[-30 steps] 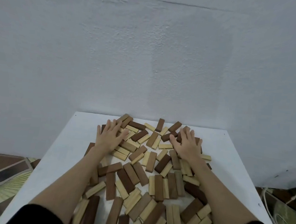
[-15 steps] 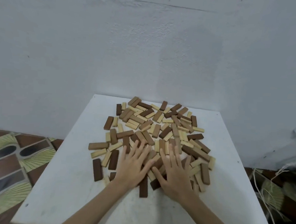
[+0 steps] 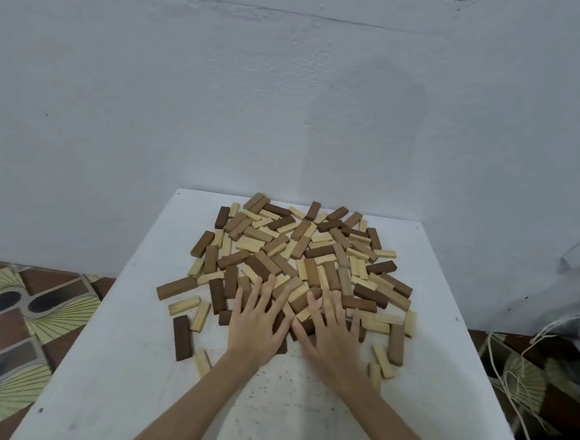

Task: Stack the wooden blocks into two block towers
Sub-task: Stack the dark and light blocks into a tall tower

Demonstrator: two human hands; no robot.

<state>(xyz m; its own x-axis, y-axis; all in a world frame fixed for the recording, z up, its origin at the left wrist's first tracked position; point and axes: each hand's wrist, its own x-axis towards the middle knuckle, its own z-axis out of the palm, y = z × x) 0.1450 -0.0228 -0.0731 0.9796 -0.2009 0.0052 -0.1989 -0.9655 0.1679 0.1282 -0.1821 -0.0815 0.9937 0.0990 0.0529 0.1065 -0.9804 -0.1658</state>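
Observation:
Several wooden blocks (image 3: 300, 251) in dark brown, mid brown and pale yellow lie flat in a loose heap on the far half of a white table (image 3: 100, 361). No block stands on another as a tower. My left hand (image 3: 257, 324) and my right hand (image 3: 332, 332) rest palm down, fingers spread, side by side on the near edge of the heap. Neither hand grips a block. A few blocks are hidden under the palms. A dark brown block (image 3: 183, 337) and a pale block (image 3: 202, 363) lie apart at the near left.
A pale wall rises right behind the table's far edge. Patterned floor tiles (image 3: 9, 330) show at the left. White cords (image 3: 511, 372) and a crumpled clear bag (image 3: 575, 294) lie at the right. The table's near half holds only my forearms.
Both hands have drawn back from the far part of the heap to its near edge and come together. The view pulled back and the blocks now lie further from me.

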